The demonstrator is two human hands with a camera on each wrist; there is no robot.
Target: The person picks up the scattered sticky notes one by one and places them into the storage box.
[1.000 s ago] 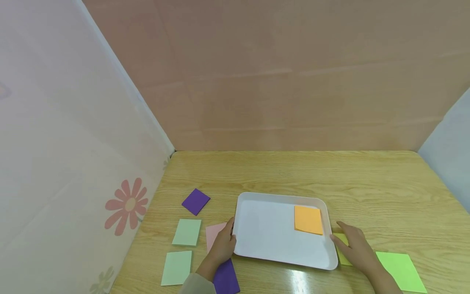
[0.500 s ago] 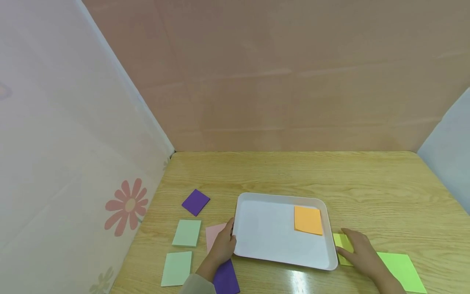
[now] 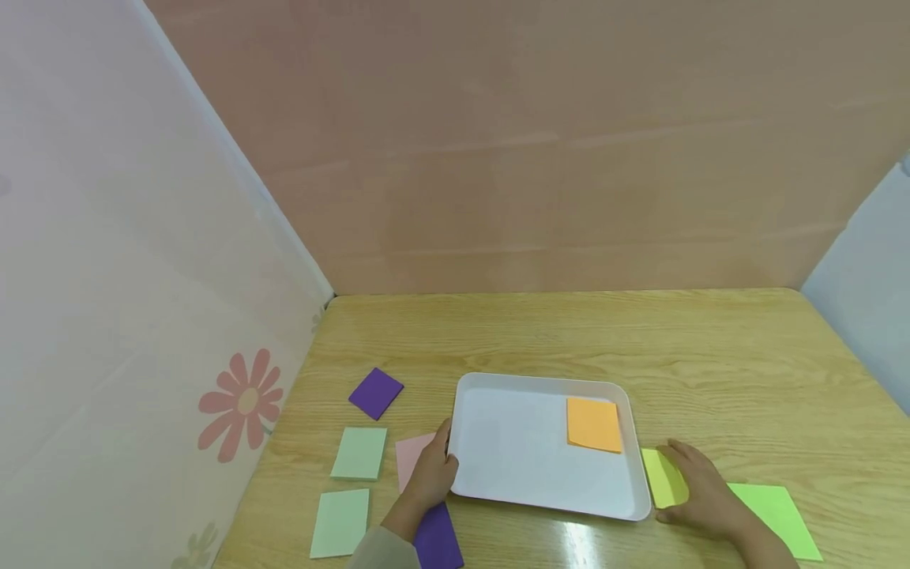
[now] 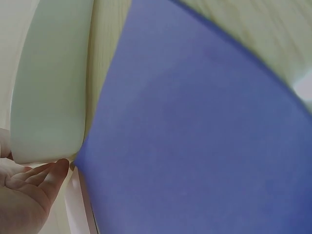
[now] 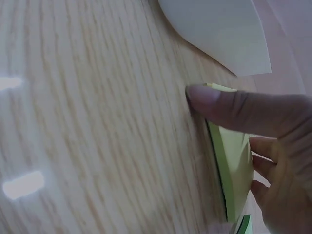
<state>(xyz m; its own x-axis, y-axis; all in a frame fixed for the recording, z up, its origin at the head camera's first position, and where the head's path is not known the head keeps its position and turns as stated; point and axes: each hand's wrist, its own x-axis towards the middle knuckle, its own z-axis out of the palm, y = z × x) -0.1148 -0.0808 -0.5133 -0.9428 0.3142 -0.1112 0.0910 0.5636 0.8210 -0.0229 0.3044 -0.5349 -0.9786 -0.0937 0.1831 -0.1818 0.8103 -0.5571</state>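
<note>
Yellow paper pad [image 3: 661, 479]: we are locating it just outside the right end of the white tray [image 3: 508, 450], beside the near half of that wall. Whether it is resting flat on the tabletop [image 3: 718, 371] or slightly raised, we are not able to tell.

We are holding the pad in the right hand [image 3: 705, 494], thumb lying at its near edge and fingers curling to its far edge. With the left hand [image 3: 432, 474] we are gripping the tray's left end, fingertips bearing on its corner.

For handling, we are judging the pad light, fairly stiff as a stack and easily creased at the corners. Pressure on the face alone is probably risking slipping sheets; we are therefore favouring opposite edges as the hold. We are rating the tray light and rigid, best taken by its rim.

In appearance, the pad is showing a pale yellow face and a greener, visibly thick side. The tray is presenting shallow walls, rounded corners and a smooth floor, where an orange pad [image 3: 594, 425] is lying toward the right end.
</note>
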